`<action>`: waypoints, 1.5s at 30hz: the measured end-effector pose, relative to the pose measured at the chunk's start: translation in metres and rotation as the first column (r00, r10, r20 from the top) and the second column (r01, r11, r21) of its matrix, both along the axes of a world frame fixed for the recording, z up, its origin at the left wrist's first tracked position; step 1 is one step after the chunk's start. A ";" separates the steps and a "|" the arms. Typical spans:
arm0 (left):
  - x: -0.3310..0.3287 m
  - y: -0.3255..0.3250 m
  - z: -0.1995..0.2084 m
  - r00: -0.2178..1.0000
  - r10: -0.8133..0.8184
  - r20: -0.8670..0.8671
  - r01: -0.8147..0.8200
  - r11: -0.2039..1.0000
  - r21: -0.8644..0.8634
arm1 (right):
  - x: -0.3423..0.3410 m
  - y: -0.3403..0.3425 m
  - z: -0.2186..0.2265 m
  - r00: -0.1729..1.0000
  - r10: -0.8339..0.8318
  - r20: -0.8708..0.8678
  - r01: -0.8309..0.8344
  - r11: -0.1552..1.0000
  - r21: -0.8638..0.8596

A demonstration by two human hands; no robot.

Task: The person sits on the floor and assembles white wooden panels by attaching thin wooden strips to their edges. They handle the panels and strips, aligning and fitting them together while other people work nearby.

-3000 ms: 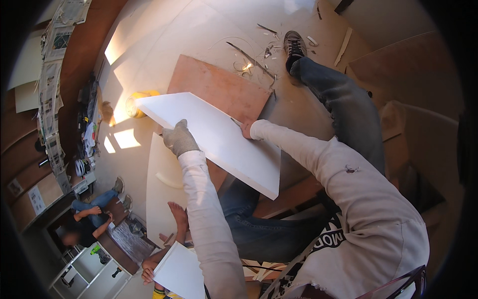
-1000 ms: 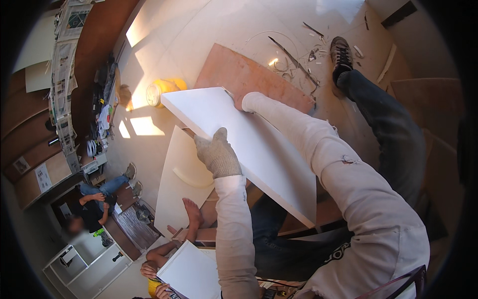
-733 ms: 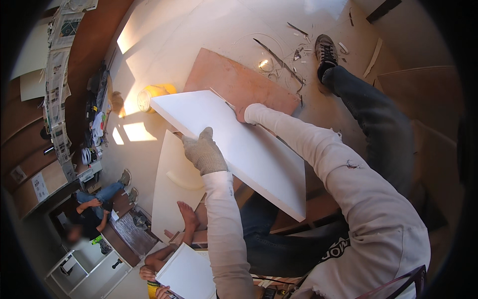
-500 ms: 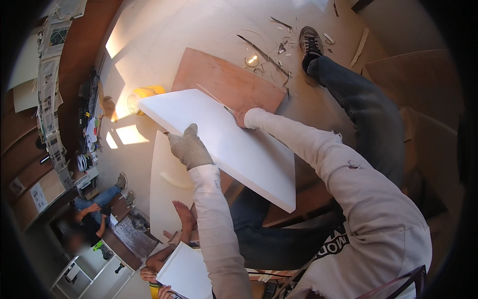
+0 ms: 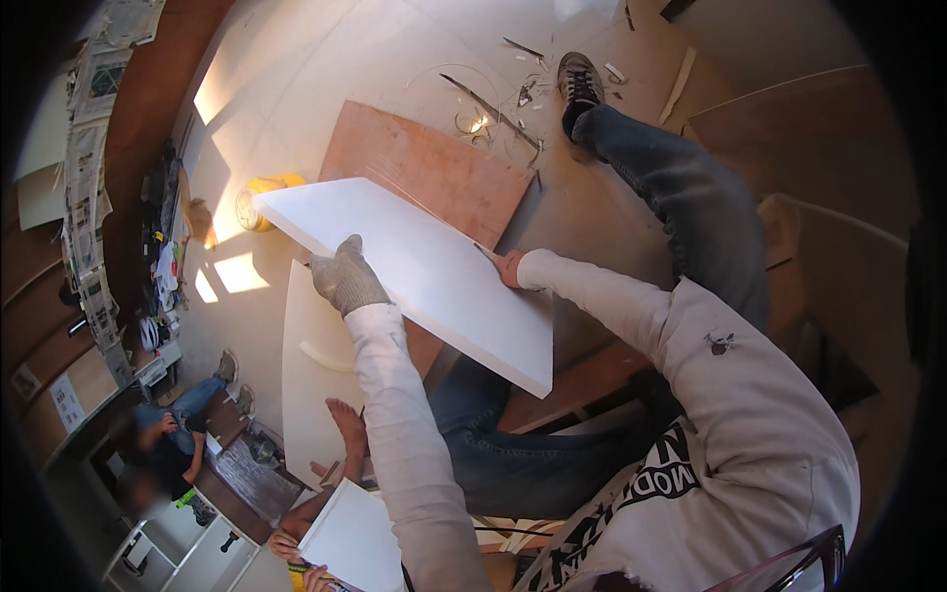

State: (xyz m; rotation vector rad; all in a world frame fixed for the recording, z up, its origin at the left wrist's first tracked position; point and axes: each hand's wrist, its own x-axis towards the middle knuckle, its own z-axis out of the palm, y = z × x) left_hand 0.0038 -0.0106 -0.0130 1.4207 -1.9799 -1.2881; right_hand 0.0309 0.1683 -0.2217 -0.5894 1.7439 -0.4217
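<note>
- White board (image 5: pixel 419 271) is directly ahead of you, between your hands, overlapping the reddish board (image 5: pixel 419 143) in view; can't tell what props it
- Long axis runs upper left to lower right, one long edge facing your left hand (image 5: pixel 350 278), the other your right hand (image 5: pixel 508 268)
- Your left is gloved and clamped on the near long edge, thumb over the white face, nearer the upper-left end
- Your right is at the far long edge, nearer the lower-right end, fingers closed round what looks like a narrow dark tool (image 5: pixel 482 251); too small to tell its kind
- Key relation: right hand against that far edge, left gripping opposite and further up the board
- Versus half a second ago: right is further along the edge toward the lower-right end, left sits at the same spot on the board
- Pale strands (image 5: pixel 419 204) beside the far edge now show longer than then
</note>
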 end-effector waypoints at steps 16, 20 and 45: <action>0.028 -0.025 -0.007 0.977 -0.095 0.191 0.095 0.995 0.012 | 0.116 0.050 -0.080 0.379 -0.921 -0.093 0.918 0.362 0.161; 0.042 -0.031 -0.021 0.976 -0.144 0.165 0.097 0.959 0.267 | 0.104 0.046 -0.058 0.241 -0.964 0.110 0.938 0.261 0.229; -0.047 -0.099 0.032 0.956 0.049 0.289 -0.039 0.998 -0.040 | 0.024 -0.035 0.022 0.490 -0.811 0.320 0.871 0.468 -0.148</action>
